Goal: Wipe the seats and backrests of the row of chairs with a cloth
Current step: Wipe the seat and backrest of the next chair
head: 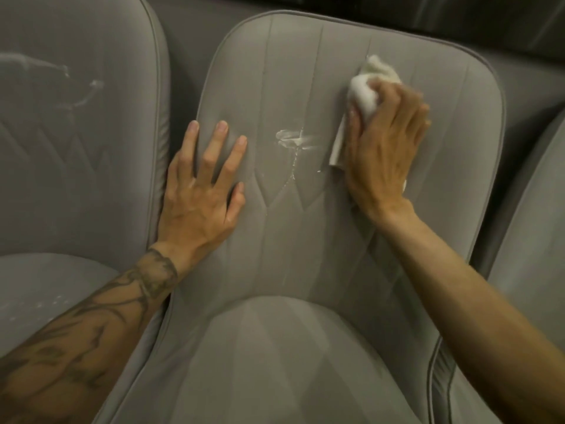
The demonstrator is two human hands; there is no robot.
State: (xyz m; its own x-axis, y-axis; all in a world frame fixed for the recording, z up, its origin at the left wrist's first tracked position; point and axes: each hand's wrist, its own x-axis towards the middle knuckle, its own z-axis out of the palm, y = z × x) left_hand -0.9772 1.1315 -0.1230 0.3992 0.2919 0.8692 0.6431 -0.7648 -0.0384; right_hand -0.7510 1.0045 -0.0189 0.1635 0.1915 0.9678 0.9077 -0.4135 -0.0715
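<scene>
Grey backrest (290,71) bears white smears (293,139) beside crumpled white cloth (365,91).

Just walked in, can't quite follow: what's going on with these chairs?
A person is wiping the middle chair's backrest. The right hand grips a white cloth to its upper right; the left hand lies flat at its left edge. A white smear sits between the hands, unwiped, and the left chair's backrest carries pale streaks.

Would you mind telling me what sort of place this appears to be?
Probably an indoor seating area, perhaps a dining room or venue; I cannot tell which. Matching grey upholstered chairs stand side by side: the middle chair, the left chair and the edge of a right chair.
</scene>
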